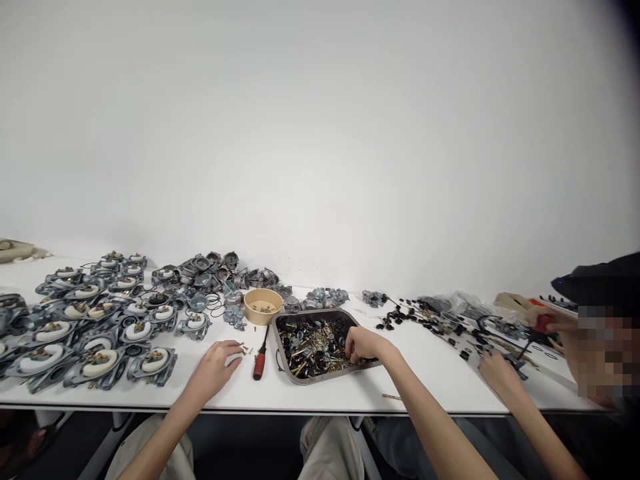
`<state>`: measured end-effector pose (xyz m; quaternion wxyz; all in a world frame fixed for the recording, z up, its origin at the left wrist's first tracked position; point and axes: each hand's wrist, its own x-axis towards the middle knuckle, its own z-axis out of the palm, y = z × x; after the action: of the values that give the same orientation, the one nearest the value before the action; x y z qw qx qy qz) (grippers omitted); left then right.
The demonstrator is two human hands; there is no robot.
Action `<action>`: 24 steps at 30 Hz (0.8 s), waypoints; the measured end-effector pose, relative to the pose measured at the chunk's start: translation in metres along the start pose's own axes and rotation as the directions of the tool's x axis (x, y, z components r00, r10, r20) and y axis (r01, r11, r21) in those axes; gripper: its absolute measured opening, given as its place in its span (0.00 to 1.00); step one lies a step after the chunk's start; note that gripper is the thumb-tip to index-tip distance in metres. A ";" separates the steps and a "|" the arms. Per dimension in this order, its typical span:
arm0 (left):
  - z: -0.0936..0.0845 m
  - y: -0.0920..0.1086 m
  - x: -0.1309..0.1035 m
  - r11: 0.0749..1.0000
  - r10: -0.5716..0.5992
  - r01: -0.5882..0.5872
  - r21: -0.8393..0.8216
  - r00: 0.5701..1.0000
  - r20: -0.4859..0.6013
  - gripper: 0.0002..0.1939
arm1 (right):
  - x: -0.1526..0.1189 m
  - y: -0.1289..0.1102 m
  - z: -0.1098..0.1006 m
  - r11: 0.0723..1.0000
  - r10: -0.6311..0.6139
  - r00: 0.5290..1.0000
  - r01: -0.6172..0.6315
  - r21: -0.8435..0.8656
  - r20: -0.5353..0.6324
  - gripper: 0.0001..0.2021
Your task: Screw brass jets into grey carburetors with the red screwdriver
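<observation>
Mixed parts [313, 347], in tray [311, 381], are being reached by right hand [367, 343], the nearer: lying beneath and left of its curled fingers, any hold being hidden; left hand [216, 368], thumb parted, being rested beside brass bits [251, 351].

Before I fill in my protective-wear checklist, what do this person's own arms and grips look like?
The left forearm and right forearm are bare, with no sleeve, watch or bracelet in view. The left grip and right grip are ungloved hands; no ring or marking can be made out, though part of the right one is hidden.
</observation>
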<state>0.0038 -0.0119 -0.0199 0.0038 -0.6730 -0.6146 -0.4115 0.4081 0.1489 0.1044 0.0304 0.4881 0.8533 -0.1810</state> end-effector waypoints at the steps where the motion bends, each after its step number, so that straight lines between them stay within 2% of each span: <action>1: 0.000 0.000 0.000 1.000 0.000 0.000 -0.002 1.000 -0.002 0.13 | 0.001 0.000 0.000 1.000 0.001 1.000 -0.001 -0.003 -0.005 0.09; 11: 0.000 -0.001 0.000 1.000 -0.003 0.003 0.008 1.000 0.011 0.12 | -0.003 0.000 0.003 0.997 -0.070 0.997 0.070 0.033 -0.016 0.04; 20: -0.002 -0.001 -0.001 1.000 0.000 -0.001 0.019 1.000 0.031 0.13 | -0.013 0.005 -0.006 0.992 -0.099 0.995 0.101 0.071 -0.030 0.13; 24: -0.001 -0.002 -0.001 1.000 0.004 -0.005 0.024 0.999 0.032 0.13 | -0.012 0.003 -0.003 0.993 -0.101 0.994 0.104 0.057 -0.039 0.12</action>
<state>0.0019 -0.0126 -0.0206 0.0031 -0.6809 -0.6179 -0.3931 0.4168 0.1412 0.1087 -0.0086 0.4475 0.8719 -0.1987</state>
